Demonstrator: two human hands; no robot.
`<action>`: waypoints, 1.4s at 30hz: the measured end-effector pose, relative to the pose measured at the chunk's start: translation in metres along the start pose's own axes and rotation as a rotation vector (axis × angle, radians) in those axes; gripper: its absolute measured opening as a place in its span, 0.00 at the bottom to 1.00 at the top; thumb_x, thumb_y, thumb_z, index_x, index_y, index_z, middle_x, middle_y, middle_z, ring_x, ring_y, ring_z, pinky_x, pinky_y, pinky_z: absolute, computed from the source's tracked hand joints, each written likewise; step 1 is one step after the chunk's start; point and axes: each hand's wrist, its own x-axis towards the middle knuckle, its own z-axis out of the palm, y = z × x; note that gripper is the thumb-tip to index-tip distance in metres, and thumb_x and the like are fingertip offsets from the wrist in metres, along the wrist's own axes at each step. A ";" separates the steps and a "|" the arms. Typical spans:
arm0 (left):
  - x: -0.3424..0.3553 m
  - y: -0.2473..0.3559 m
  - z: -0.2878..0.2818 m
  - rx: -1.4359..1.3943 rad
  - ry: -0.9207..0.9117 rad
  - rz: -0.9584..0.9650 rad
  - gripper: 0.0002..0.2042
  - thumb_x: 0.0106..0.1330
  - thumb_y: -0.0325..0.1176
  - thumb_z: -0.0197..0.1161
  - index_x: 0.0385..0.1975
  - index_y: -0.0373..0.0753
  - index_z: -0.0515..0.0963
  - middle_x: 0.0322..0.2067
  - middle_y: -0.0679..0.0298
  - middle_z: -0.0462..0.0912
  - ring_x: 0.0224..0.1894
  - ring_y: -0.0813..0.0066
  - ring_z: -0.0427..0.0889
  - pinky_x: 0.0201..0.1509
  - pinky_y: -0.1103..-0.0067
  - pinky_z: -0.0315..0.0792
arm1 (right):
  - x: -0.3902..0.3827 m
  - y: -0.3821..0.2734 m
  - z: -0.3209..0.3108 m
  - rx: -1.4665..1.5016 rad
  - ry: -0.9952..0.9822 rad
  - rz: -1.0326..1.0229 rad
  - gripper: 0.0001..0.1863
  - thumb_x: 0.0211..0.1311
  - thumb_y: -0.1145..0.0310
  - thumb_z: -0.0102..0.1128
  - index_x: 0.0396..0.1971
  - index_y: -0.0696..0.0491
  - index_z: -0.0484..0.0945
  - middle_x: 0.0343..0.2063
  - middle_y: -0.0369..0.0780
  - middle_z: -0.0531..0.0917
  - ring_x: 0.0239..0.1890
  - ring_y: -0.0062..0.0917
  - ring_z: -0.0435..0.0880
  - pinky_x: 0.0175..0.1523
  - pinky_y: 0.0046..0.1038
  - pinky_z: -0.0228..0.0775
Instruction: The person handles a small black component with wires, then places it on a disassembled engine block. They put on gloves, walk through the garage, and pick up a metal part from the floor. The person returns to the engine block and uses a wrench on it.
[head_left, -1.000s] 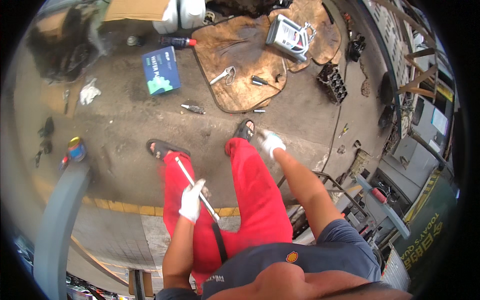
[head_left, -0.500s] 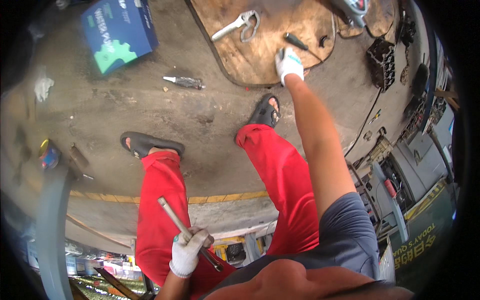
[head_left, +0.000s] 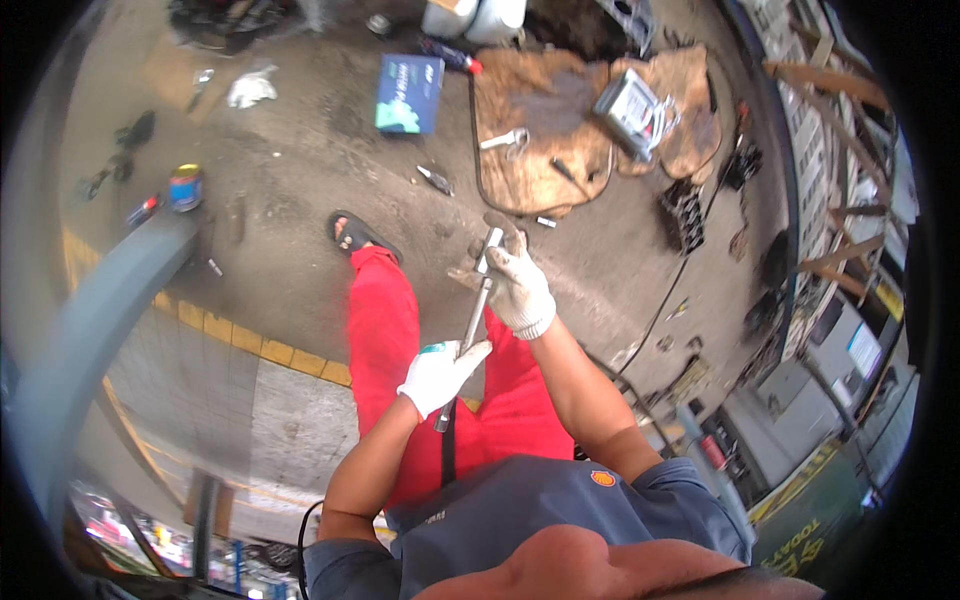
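Note:
Both my hands wear white knitted gloves and meet in front of my red trousers. My left hand (head_left: 437,378) is closed round the lower part of a long steel bar (head_left: 477,312), whose wider lower end pokes out below it. The bar slants up toward my right hand (head_left: 520,295). There my right hand, its glove fingers stained dark, grips a bright silver cylinder (head_left: 491,243) at the bar's upper end. That cylinder looks like a socket; whether it is fitted onto the bar I cannot tell.
A brown mat (head_left: 545,90) on the floor bears an oil-filter wrench (head_left: 505,139), a screwdriver (head_left: 564,169) and a grey case (head_left: 632,112). Near it are a blue box (head_left: 409,95), a small tube (head_left: 435,180) and a dark metal engine part (head_left: 684,215). A grey post (head_left: 110,300) rises at left.
My right hand has come up from the mat to the bar's upper end, now with a silver cylinder. My left hand has raised the bar forward. The view has shifted, showing more floor.

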 end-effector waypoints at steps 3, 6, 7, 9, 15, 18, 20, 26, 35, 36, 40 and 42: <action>-0.092 0.025 -0.028 -0.121 -0.033 0.113 0.28 0.73 0.57 0.60 0.22 0.36 0.78 0.17 0.64 0.77 0.23 0.74 0.76 0.31 0.74 0.69 | -0.053 0.000 0.109 -0.055 0.006 0.051 0.29 0.70 0.69 0.62 0.68 0.47 0.65 0.44 0.39 0.83 0.45 0.28 0.86 0.58 0.55 0.80; -0.176 0.043 -0.045 -0.465 -0.085 0.281 0.26 0.74 0.54 0.60 0.21 0.38 0.77 0.16 0.67 0.76 0.20 0.78 0.73 0.28 0.76 0.67 | -0.094 0.003 0.186 -0.020 -0.016 0.106 0.24 0.72 0.66 0.60 0.66 0.46 0.67 0.44 0.39 0.83 0.44 0.28 0.86 0.57 0.50 0.81; -0.209 0.048 -0.059 -0.452 -0.060 0.295 0.25 0.76 0.52 0.58 0.19 0.41 0.75 0.16 0.68 0.75 0.19 0.80 0.71 0.26 0.78 0.66 | -0.095 0.010 0.217 0.040 -0.208 0.127 0.20 0.74 0.64 0.58 0.63 0.46 0.70 0.43 0.39 0.83 0.43 0.28 0.85 0.54 0.45 0.83; -0.254 0.059 -0.080 -0.574 -0.053 0.382 0.25 0.76 0.53 0.58 0.18 0.42 0.74 0.15 0.68 0.74 0.18 0.80 0.72 0.25 0.78 0.66 | -0.093 0.008 0.272 0.013 -0.151 0.064 0.19 0.74 0.64 0.58 0.62 0.46 0.70 0.41 0.39 0.82 0.40 0.28 0.84 0.52 0.42 0.83; -0.350 0.055 -0.145 -0.952 -0.086 0.528 0.25 0.77 0.51 0.58 0.16 0.45 0.72 0.14 0.70 0.72 0.16 0.79 0.69 0.22 0.78 0.63 | -0.121 0.029 0.439 -0.128 -0.399 -0.004 0.21 0.73 0.68 0.60 0.63 0.41 0.71 0.37 0.36 0.80 0.35 0.23 0.79 0.53 0.41 0.78; -0.392 0.073 -0.172 -0.917 0.041 0.621 0.25 0.77 0.52 0.57 0.17 0.44 0.73 0.13 0.70 0.71 0.15 0.78 0.69 0.22 0.78 0.63 | -0.130 0.039 0.505 -0.151 -0.483 -0.003 0.15 0.73 0.69 0.61 0.55 0.43 0.73 0.38 0.37 0.77 0.34 0.21 0.73 0.46 0.32 0.68; -0.398 0.092 -0.214 -0.852 0.010 0.571 0.27 0.78 0.51 0.57 0.15 0.43 0.71 0.11 0.67 0.69 0.15 0.75 0.70 0.22 0.76 0.64 | -0.102 0.041 0.538 -0.116 -0.522 0.017 0.17 0.75 0.69 0.59 0.60 0.42 0.72 0.39 0.38 0.76 0.32 0.19 0.70 0.43 0.28 0.68; -0.443 0.163 -0.310 -0.919 0.021 0.820 0.28 0.80 0.45 0.54 0.12 0.42 0.68 0.11 0.64 0.67 0.14 0.69 0.68 0.22 0.73 0.63 | -0.057 0.013 0.666 0.159 -0.689 0.089 0.14 0.77 0.70 0.55 0.58 0.44 0.74 0.35 0.36 0.74 0.29 0.17 0.67 0.38 0.25 0.66; -0.561 0.285 -0.520 -0.413 0.725 0.996 0.18 0.77 0.40 0.58 0.23 0.38 0.79 0.16 0.67 0.75 0.18 0.76 0.73 0.25 0.75 0.68 | -0.022 -0.027 0.891 -0.458 -1.121 -0.126 0.42 0.75 0.65 0.58 0.80 0.44 0.43 0.62 0.48 0.76 0.59 0.35 0.81 0.61 0.39 0.77; -0.566 0.293 -0.547 -0.610 0.559 1.045 0.23 0.78 0.41 0.56 0.16 0.40 0.73 0.14 0.66 0.72 0.17 0.73 0.72 0.25 0.73 0.67 | -0.008 -0.034 0.895 -0.631 -1.160 -0.130 0.40 0.75 0.64 0.58 0.78 0.54 0.48 0.65 0.48 0.73 0.64 0.34 0.77 0.66 0.35 0.73; -0.567 0.266 -0.612 -0.499 0.677 1.100 0.29 0.81 0.49 0.50 0.14 0.39 0.69 0.14 0.61 0.71 0.19 0.68 0.72 0.28 0.73 0.68 | 0.046 -0.056 0.885 -1.218 -1.212 -0.133 0.30 0.76 0.62 0.56 0.72 0.60 0.63 0.67 0.48 0.73 0.66 0.31 0.75 0.71 0.35 0.66; -0.556 0.249 -0.624 -0.482 0.871 0.887 0.29 0.82 0.51 0.46 0.17 0.39 0.72 0.18 0.58 0.78 0.21 0.72 0.75 0.30 0.75 0.71 | 0.090 -0.065 0.859 -1.196 -1.160 0.005 0.30 0.77 0.60 0.56 0.71 0.60 0.65 0.66 0.48 0.74 0.67 0.30 0.74 0.72 0.34 0.65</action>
